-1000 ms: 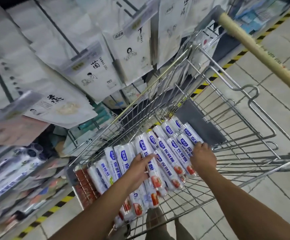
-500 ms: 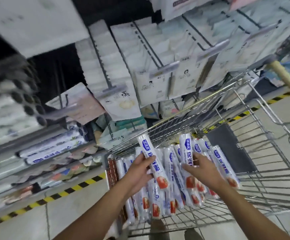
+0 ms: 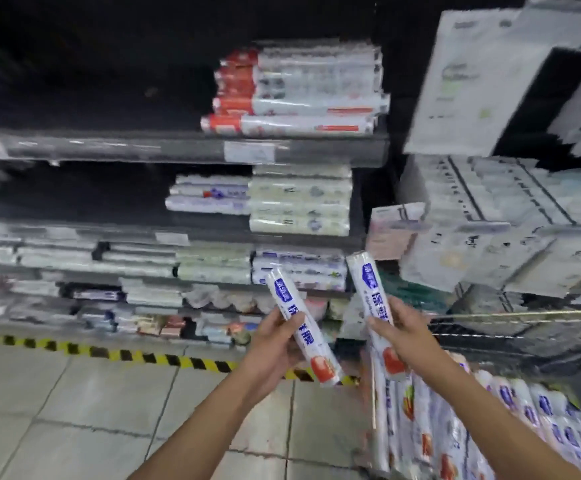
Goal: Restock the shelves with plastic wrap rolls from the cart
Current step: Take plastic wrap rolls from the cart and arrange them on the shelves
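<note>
My left hand (image 3: 271, 344) grips a white plastic wrap roll (image 3: 294, 308) with blue lettering and a red picture at its lower end. My right hand (image 3: 402, 332) grips a second, like roll (image 3: 368, 278). Both rolls are held up in front of dark shelves (image 3: 192, 147), tilted with their tops leaning left. Several more rolls (image 3: 462, 420) lie in the wire cart (image 3: 524, 313) at the lower right. On the shelves lie stacks of rolls, among them blue-and-white ones (image 3: 209, 200) on the middle shelf.
Red-and-white rolls (image 3: 292, 95) fill the top shelf's right end. White packets (image 3: 483, 223) hang on hooks to the right, above the cart. A yellow-and-black floor stripe (image 3: 119, 353) runs along the shelf base. Grey floor tiles (image 3: 74, 410) lie at the lower left.
Both hands took one roll each out of the cart and lifted them. My view swung left from the cart to the shelves.
</note>
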